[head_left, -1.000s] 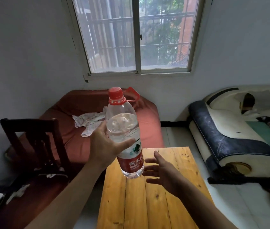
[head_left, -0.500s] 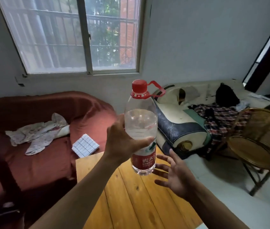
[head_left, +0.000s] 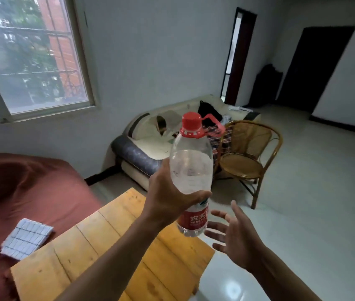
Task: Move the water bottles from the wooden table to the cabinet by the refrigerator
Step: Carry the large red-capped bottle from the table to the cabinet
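While left hand (head_left: 167,196) grips bottle (head_left: 190,170) | right hand (head_left: 237,237) spread | wooden table (head_left: 111,246) below

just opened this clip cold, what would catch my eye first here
A clear water bottle with a red cap, held upright mid-frame by the left hand above the wooden table. The right hand hovers open beside its base. Behind stands a wicker chair.
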The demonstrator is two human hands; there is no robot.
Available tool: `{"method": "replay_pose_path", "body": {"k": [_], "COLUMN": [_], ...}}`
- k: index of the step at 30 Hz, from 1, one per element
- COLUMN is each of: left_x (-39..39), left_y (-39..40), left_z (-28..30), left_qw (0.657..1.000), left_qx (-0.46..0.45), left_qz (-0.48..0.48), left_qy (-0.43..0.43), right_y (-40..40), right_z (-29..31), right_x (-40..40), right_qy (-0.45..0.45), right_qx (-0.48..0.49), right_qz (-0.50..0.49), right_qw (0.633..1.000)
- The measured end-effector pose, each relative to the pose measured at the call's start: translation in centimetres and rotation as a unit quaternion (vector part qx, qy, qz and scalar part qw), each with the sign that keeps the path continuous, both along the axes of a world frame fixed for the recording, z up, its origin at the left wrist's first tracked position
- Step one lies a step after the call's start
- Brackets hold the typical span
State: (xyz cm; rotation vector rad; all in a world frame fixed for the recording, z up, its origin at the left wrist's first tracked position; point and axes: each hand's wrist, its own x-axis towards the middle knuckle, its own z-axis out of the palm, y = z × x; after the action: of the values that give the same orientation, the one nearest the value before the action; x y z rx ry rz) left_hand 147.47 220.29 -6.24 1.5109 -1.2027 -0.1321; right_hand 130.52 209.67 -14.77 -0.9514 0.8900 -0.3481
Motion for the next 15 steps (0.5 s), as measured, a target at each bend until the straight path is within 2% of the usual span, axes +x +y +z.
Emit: {"method": "replay_pose_path", "body": {"k": [6,15], "left_x": [-7.6,-16.8], "left_y": [-7.3,-14.3], "left_z": [0.0,0.5], "left_qw": [0.997,0.990], "left_qx": [0.049,0.055], "left_qz": [-0.035,-0.127], "left_qy": [-0.038,-0.035], "right_y": [-4.5,-7.2], "right_z": [-0.9,-1.5], "right_x": [-8.7,-19.2], "right_qy": [-0.015,-0.037], "right_qx": [0.028,0.049], "right_qz": [-0.053,-0.167], "right_qw": [0.998,0.984]}}
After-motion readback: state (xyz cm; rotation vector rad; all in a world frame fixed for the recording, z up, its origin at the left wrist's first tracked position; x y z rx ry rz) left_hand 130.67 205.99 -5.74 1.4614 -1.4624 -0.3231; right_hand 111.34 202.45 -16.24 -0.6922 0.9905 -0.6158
